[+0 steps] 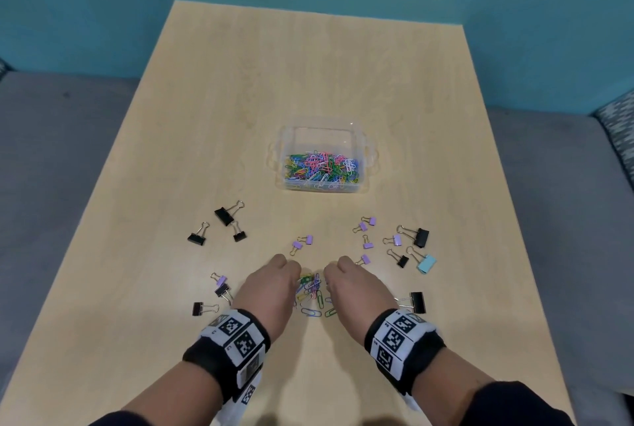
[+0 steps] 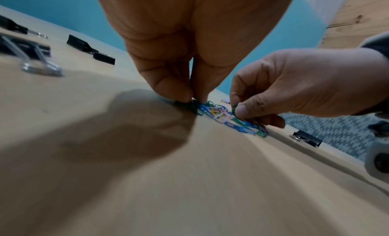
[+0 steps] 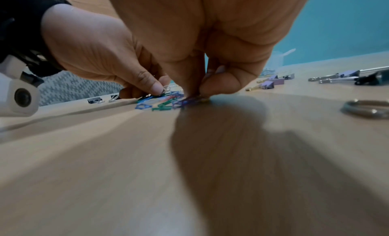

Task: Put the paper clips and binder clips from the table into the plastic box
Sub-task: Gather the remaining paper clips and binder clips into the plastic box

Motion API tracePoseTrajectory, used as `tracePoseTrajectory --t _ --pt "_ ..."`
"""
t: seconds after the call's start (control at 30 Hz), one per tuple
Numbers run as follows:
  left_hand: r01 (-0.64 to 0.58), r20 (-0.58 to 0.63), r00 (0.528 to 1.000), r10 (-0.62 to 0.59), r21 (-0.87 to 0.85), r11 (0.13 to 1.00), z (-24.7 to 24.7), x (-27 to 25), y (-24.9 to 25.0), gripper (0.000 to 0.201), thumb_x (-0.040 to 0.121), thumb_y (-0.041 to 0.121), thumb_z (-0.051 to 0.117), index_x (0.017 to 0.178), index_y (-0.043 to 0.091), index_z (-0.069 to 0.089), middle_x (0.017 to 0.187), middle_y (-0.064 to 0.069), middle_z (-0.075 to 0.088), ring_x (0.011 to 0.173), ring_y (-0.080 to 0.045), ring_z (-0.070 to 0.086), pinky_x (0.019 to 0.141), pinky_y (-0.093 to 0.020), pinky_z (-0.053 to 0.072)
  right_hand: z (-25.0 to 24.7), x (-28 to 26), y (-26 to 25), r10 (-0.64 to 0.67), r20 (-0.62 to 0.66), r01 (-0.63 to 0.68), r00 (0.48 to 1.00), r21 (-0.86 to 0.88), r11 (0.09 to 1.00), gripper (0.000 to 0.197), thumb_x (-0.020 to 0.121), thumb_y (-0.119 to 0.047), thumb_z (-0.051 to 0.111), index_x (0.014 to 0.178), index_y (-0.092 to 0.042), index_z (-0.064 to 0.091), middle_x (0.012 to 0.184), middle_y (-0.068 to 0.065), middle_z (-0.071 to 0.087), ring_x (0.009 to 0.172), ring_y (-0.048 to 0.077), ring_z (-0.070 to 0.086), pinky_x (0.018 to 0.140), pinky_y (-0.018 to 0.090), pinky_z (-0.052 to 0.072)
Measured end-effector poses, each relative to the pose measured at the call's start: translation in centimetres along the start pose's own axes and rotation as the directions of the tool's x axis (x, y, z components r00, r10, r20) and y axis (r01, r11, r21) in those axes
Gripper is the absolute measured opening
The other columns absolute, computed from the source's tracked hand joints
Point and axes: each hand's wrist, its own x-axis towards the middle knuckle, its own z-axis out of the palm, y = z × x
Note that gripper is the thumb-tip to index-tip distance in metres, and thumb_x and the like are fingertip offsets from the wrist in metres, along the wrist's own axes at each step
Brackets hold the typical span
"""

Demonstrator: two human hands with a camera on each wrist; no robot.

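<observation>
Small heap of coloured paper clips [image 1: 311, 292] pinched from both sides near the table's [image 1: 212, 117] front edge, left hand [image 1: 267, 288] and right hand [image 1: 356, 285] each clamped on clips, binder clips [image 1: 229, 213] scattered around, plastic box [image 1: 322, 158] set farther back, already part-filled with clips.

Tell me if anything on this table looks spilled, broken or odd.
Nothing stands out. Loose paper clips and scattered binder clips lie flat on the table, awaiting pickup; the box sits upright, nothing spilled beside it.
</observation>
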Motion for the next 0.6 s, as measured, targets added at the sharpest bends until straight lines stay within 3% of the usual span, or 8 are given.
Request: tracePoseTrajectory --t 0.07,0.13,0.17,0.3,0.4,0.5,0.6 --pt "0.028 0.013 1.0 -0.027 -0.049 0.998 -0.2 0.1 -0.2 0.014 0.091 0.016 0.049 0.079 0.016 0.043 0.082 0.003 0.041 0.064 -0.023 0.05 0.06 -0.035 0.043 -0.2 0.1 0.2 0.032 0.009 -0.033 0.999 0.059 0.998 0.035 0.068 0.001 0.072 0.075 -0.019 0.043 0.074 -0.004 0.038 0.051 0.016 0.028 0.041 0.022 0.013" --pt "0.07 0.017 0.998 -0.068 -0.141 0.988 -0.7 0.1 -0.5 0.012 0.091 0.023 0.05 0.08 0.018 0.049 0.082 0.005 0.048 0.07 -0.019 0.053 0.065 -0.034 0.045 -0.8 0.2 0.5 0.118 0.055 -0.126 0.991 0.17 0.977 0.014 0.09 -0.014 0.056 0.082 -0.017 0.046 0.08 -0.005 0.041 0.061 0.02 0.043 0.052 0.029 0.035" --pt "0.099 0.024 0.995 -0.096 -0.202 0.974 -1.1 0.1 -0.6 0.013 0.09 0.025 0.052 0.078 0.021 0.051 0.08 0.006 0.052 0.07 -0.016 0.053 0.065 -0.033 0.046 -1.3 0.2 0.7 0.16 0.097 -0.181 0.982 0.263 0.948 0.012 0.093 -0.02 0.052 0.083 -0.015 0.049 0.081 -0.004 0.047 0.067 0.02 0.048 0.059 0.03 0.039" --pt "0.184 0.071 0.982 -0.173 -0.548 0.816 -4.2 1.2 -0.5 0.015 0.083 0.022 0.065 0.07 0.019 0.058 0.059 0.004 0.058 0.05 -0.013 0.052 0.052 -0.031 0.047 -4.5 1.5 1.9 0.269 0.163 -0.312 0.949 0.605 0.733 0.011 0.085 -0.022 0.059 0.078 -0.013 0.058 0.067 -0.004 0.058 0.061 0.015 0.054 0.057 0.028 0.043" --pt "0.127 -0.021 0.984 -0.177 -0.615 0.778 -7.7 4.2 -0.2 0.016 0.083 0.015 0.067 0.069 0.016 0.058 0.053 -0.001 0.056 0.042 -0.016 0.05 0.046 -0.031 0.046 -7.7 4.5 2.7 0.34 0.139 -0.325 0.93 0.745 0.583 0.013 0.083 -0.013 0.062 0.071 -0.012 0.057 0.054 0.0 0.052 0.046 0.016 0.047 0.043 0.023 0.037" --pt "0.033 -0.177 0.971 -0.158 -0.56 0.828 -11.3 8.5 0.5 0.015 0.081 0.013 0.067 0.069 0.014 0.058 0.054 -0.002 0.058 0.048 -0.02 0.055 0.056 -0.038 0.053 -11.0 8.6 3.6 0.394 0.018 -0.265 0.919 0.767 0.584 0.019 0.082 -0.01 0.064 0.066 -0.016 0.056 0.05 -0.001 0.052 0.041 0.015 0.046 0.044 0.026 0.04" --pt "-0.005 -0.227 0.965 -0.133 -0.518 0.855 -13.1 11.9 1.5 0.011 0.08 0.016 0.066 0.071 0.016 0.059 0.06 0.002 0.059 0.061 -0.025 0.061 0.065 -0.044 0.056 -12.8 12.0 3.8 0.403 -0.099 -0.221 0.91 0.707 0.672 0.015 0.081 -0.016 0.066 0.068 -0.016 0.058 0.057 -0.002 0.056 0.054 0.02 0.053 0.058 0.037 0.05"
